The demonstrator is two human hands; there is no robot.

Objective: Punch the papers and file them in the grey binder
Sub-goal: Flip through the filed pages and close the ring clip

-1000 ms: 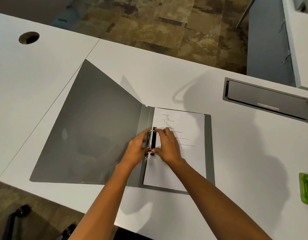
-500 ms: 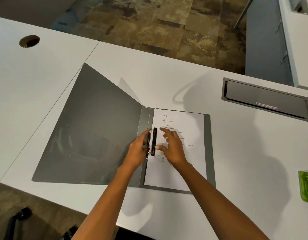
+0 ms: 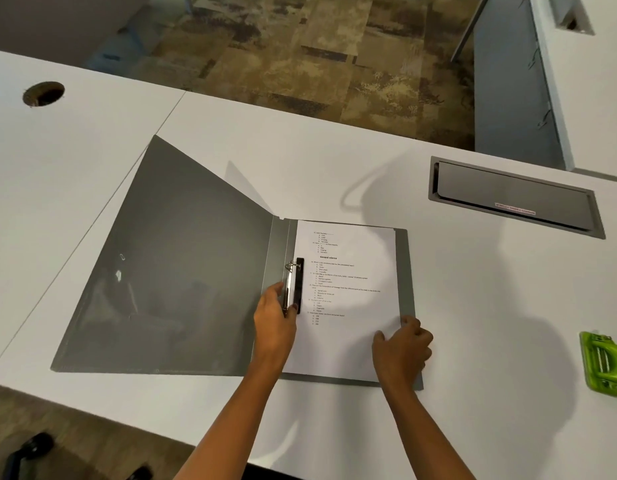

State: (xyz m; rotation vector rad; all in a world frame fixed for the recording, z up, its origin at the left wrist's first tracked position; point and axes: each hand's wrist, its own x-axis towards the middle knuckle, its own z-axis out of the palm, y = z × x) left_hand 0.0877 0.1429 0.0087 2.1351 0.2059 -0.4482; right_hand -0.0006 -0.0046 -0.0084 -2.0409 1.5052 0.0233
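Observation:
The grey binder lies open on the white desk, its front cover spread to the left. White printed papers sit on its right half, threaded on the metal ring clip beside a black strip. My left hand rests at the lower end of the ring clip, fingers touching it. My right hand lies on the papers' lower right corner, at the binder's right edge, fingers curled. A green hole punch stands at the desk's right edge.
A grey cable box lid is set into the desk at the back right. A round cable hole is at the far left. A seam runs between two desk panels. A chair base shows below the front edge.
My right hand left the ring clip and slid down and right to the papers' lower right corner. My left hand stays at the clip.

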